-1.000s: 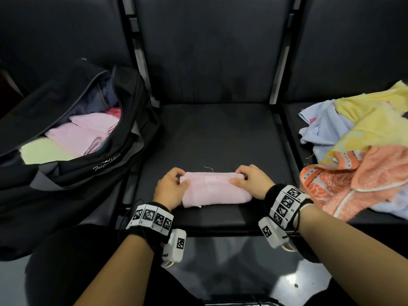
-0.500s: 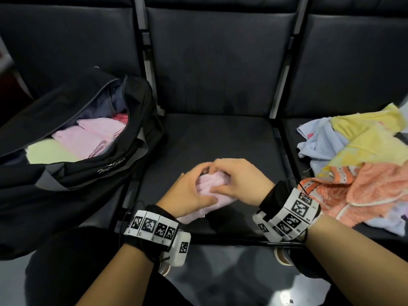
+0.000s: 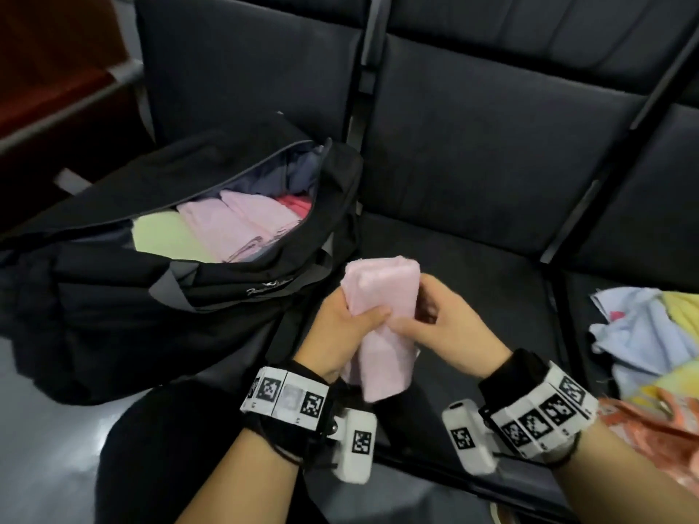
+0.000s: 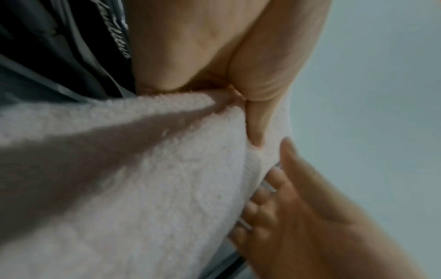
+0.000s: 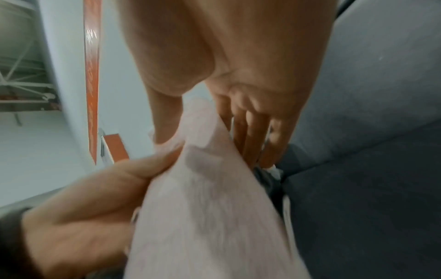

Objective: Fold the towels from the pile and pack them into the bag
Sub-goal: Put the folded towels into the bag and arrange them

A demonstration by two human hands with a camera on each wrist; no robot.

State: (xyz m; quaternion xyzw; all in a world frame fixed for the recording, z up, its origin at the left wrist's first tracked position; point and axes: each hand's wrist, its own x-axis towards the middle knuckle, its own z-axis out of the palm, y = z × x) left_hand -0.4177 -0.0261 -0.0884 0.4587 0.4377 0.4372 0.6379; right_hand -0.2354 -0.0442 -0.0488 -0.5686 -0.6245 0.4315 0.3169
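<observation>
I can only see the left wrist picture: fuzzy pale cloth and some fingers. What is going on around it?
Observer: The left hand and the right hand both grip a folded pink towel, lifted above a dark seat.
Operator: Where will it go?
Observer: A black bag lies unzipped on the person's left, with packed towels, pink and green, inside.
Operator: Any more to fold?
Observer: Yes, a loose pile of blue, yellow and orange towels lies on the seat to the right.
</observation>
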